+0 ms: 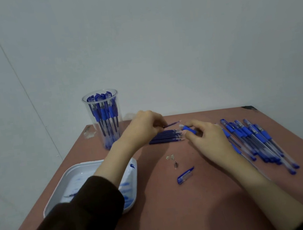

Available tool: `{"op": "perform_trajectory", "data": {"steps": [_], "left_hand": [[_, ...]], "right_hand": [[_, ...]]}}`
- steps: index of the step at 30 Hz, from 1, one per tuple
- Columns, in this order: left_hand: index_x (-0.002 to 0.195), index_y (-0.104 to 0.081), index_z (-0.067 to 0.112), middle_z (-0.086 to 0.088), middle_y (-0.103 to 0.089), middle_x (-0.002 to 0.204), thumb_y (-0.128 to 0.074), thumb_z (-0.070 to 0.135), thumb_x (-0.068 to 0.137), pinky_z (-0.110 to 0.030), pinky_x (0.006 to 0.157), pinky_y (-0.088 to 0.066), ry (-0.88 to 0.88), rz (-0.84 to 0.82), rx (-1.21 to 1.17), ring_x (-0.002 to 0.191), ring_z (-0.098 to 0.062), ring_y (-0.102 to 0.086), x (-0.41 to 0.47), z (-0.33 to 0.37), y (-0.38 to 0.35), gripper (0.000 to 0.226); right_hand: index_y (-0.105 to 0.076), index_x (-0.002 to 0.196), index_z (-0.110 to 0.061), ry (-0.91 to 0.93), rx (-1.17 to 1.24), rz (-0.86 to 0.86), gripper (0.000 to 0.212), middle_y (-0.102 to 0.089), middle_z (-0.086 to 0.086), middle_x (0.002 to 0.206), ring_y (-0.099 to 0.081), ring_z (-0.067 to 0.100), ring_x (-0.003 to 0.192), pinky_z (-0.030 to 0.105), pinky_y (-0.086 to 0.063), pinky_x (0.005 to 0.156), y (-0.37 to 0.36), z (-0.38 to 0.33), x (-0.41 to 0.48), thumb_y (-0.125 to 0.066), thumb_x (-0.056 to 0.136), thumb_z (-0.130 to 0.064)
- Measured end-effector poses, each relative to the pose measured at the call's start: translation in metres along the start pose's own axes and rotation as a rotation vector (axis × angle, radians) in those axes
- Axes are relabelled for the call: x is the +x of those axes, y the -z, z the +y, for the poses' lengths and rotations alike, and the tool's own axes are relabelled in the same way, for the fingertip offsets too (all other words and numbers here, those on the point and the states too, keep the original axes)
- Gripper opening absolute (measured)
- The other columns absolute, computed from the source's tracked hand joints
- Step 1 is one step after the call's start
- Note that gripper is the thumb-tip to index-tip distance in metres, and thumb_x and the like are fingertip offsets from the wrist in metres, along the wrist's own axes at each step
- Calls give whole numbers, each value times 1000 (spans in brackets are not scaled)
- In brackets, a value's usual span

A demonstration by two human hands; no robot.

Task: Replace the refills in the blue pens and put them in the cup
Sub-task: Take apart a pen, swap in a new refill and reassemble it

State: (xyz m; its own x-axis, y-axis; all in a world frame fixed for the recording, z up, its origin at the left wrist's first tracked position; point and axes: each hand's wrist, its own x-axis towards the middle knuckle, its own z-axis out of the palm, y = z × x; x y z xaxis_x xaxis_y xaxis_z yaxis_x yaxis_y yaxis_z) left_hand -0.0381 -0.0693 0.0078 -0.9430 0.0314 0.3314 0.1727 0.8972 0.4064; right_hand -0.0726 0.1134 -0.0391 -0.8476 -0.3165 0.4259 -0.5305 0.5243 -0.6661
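Note:
My left hand (144,127) pinches a thin blue refill (171,124) whose tip points right, just above a row of several refills (166,139) lying on the table. My right hand (205,138) grips a pen barrel (188,129) by its blue grip, open end facing the refill tip, a small gap between them. A clear plastic cup (107,120) holding several blue pens stands at the back left. A pile of several blue pens (256,139) lies to the right of my right hand.
A blue pen cap (185,176) and a small metal tip (176,164) lie on the brown table (178,207) near the middle. A white tray (74,181) stained with blue ink sits at the front left, partly under my left forearm. A grey wall stands behind.

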Motion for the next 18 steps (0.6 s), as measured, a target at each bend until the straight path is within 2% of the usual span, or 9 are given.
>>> {"op": "perform_trajectory", "data": {"steps": [3,7,11,13,18], "left_hand": [[101,-73,14,-5,-71,100,-59,3,84,-27,81,-49,18,-92,151,87,-16,-62,12,-9,-11,25],[102,-74,14,-6,-71,100,-58,1,82,-27,78,-49,45,-150,194,90,-22,-64,17,-16,-19,28],[101,-74,16,-4,-72,99,-60,4,81,-31,79,-52,53,-159,210,88,-21,-65,15,-21,-23,27],[102,-73,16,-2,-72,100,-60,6,82,-32,80,-52,60,-148,213,89,-20,-65,13,-23,-24,26],[106,-72,16,-2,-71,102,-61,9,84,-29,85,-50,62,-147,193,93,-18,-64,10,-25,-23,25]], "right_hand": [[-69,94,-30,7,-14,-7,10,-67,-4,74,-59,14,72,33,-49,68,0,0,-1,-61,89,-28],[-60,83,-37,12,-36,-29,9,-63,-7,70,-57,10,67,33,-48,64,-1,1,0,-59,90,-32],[-66,92,-33,12,-42,-40,7,-63,-9,71,-58,9,68,33,-50,65,-2,1,-1,-58,91,-33],[-65,89,-33,15,-34,-48,6,-59,-9,66,-55,9,65,31,-47,62,-2,0,-1,-59,90,-33],[-66,92,-32,24,-26,-88,6,-58,-7,66,-54,11,66,28,-44,61,-3,-5,-4,-60,91,-33]]}}
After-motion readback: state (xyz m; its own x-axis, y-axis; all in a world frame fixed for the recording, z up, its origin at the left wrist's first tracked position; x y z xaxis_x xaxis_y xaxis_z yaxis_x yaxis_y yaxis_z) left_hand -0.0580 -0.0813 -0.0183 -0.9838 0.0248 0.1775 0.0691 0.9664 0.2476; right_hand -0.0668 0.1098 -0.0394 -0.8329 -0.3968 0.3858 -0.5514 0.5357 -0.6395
